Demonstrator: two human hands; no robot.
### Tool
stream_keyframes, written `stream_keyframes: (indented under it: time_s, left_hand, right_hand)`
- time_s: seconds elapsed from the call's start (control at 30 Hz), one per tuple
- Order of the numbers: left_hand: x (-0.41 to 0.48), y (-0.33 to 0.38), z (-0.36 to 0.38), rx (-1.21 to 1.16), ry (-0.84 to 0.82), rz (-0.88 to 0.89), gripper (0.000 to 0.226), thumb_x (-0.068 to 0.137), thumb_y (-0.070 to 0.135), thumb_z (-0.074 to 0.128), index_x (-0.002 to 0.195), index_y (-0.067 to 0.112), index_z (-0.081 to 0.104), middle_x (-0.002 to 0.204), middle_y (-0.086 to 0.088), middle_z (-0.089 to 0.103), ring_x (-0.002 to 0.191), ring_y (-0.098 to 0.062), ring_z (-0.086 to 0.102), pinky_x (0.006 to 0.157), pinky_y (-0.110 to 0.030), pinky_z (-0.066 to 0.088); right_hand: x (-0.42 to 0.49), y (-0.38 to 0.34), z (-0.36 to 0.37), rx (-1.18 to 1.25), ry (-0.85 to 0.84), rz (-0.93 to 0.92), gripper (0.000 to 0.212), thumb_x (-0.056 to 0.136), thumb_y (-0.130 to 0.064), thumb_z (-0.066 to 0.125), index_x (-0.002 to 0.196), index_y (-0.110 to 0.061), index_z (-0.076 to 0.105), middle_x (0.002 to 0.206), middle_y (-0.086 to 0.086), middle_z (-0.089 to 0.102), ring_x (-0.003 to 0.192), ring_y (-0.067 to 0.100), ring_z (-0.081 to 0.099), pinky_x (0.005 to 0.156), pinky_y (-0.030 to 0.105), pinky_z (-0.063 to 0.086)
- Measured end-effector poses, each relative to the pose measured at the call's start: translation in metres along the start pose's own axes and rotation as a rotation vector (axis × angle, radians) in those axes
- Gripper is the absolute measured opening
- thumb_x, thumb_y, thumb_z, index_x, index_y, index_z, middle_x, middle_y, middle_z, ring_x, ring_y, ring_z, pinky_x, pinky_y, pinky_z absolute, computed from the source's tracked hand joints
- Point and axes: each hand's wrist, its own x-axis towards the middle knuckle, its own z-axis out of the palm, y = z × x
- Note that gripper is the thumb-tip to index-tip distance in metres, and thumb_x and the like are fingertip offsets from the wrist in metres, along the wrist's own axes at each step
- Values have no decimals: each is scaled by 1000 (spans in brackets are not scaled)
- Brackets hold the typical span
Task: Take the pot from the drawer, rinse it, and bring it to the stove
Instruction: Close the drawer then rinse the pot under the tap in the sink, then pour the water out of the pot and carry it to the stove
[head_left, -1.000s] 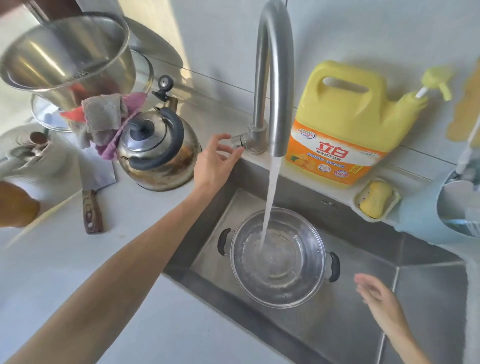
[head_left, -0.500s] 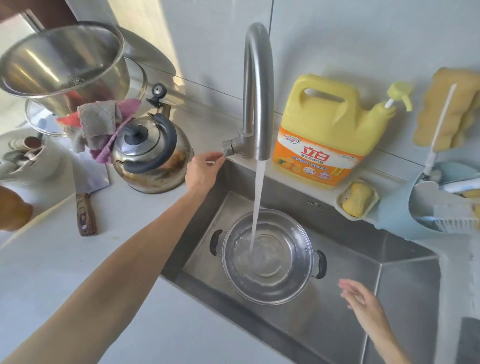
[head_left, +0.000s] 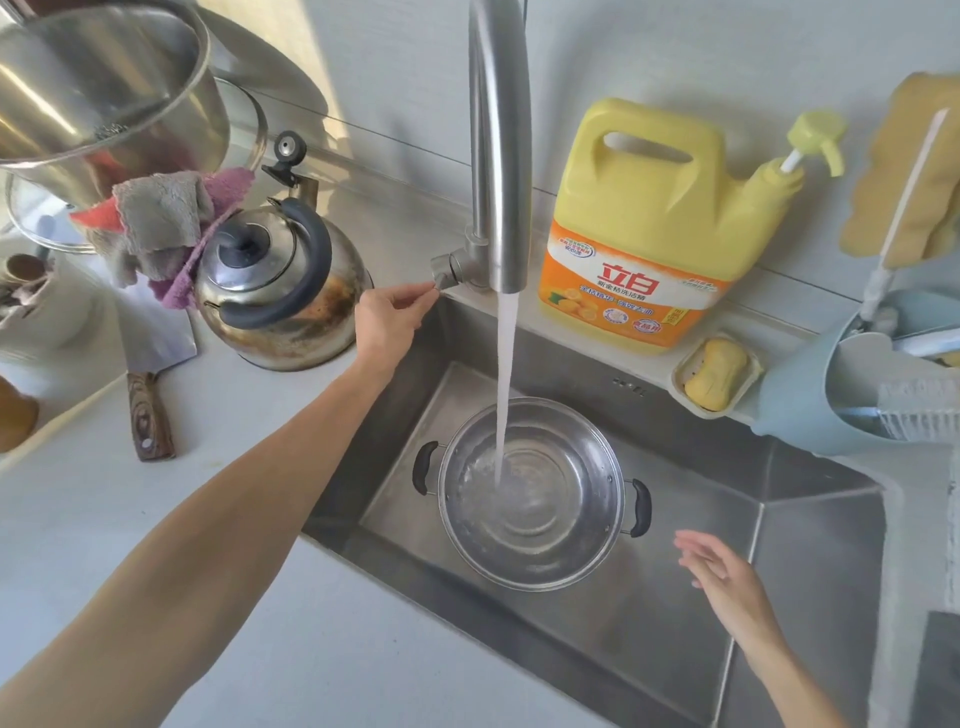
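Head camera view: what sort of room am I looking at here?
Most likely a home kitchen: a recessed stainless steel sink under a running curved steel tap, a large yellow pump jug of dish soap on its ledge, and a scorched steel kettle beside it.

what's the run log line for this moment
phase: rinsing | round steel pot with black handles: in steel sink, water running into it | left hand: pinches metal tap lever | right hand: open, beside pot, not touching
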Motion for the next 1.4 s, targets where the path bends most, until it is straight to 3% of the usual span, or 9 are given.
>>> stream_keyframes:
  time_s: [0.2,0.3,0.47,0.6,0.73,0.83,1.03,1.23,1.4]
  left_hand:
    - [-5,3,14,-12,14,83,21,88,20,80,106,8,83,81,16,76,63,4,67,59,-11,54]
    - [-8,13,24,7,-17,127,20,88,23,80,101,8,84,63,27,70,56,4,59,59,-14,53]
    - [-37,-22,10,-142,10,59,19,88,41,77,106,39,76,89,18,79,80,-1,71,69,-25,59]
    - [-61,-100,2,347,-217,-244,48,83,34,81,127,23,63,107,3,73,103,-19,71,91,-35,53]
    - [-72,-148,-2,698,-568,-367,47,81,31,83,121,28,59,106,2,69,109,-24,67,94,-36,51]
    - [-77,-165,0,699,-677,-333,31,82,27,82,105,32,61,92,0,72,98,-25,68,89,-35,50]
    - [-75,-179,-1,664,-653,-177,25,83,18,81,97,34,68,82,2,70,83,-21,63,85,-32,50]
    - [-94,-177,-17,660,-713,-79,24,86,21,79,109,27,72,87,-3,71,80,-23,64,82,-35,54]
    - [-105,-148,-33,557,-670,44,24,87,23,78,105,36,69,74,4,67,60,-3,55,62,-11,43]
  right_hand:
    - [8,-6,5,-25,-21,9,25,98,-12,61,114,-29,70,119,-10,73,113,16,68,98,41,53]
    - [15,-14,11,-62,-37,4,24,99,-12,59,115,-26,70,120,-8,72,114,17,67,101,42,52]
    - [34,-28,17,-92,-36,41,26,100,-16,58,123,-25,63,126,-1,67,111,23,65,98,38,48]
    - [61,-34,20,-182,-94,120,45,96,-21,63,137,-32,48,126,1,63,108,27,67,102,42,45]
    - [78,-29,32,-236,-222,108,34,95,-19,62,122,-38,54,117,4,67,74,17,72,87,32,50]
    - [87,-15,33,-259,-208,47,32,95,-17,64,100,-47,59,96,4,72,54,10,57,67,26,46]
    - [98,-9,28,-294,-234,-41,34,89,-19,74,97,-50,64,96,-5,79,66,7,68,66,27,49]
    - [82,-12,22,-297,-235,-83,31,88,-15,74,97,-44,64,100,7,78,77,34,68,71,29,43]
    - [50,-27,-6,-253,-209,-160,30,89,-17,73,102,-43,64,99,14,75,77,36,66,75,32,41]
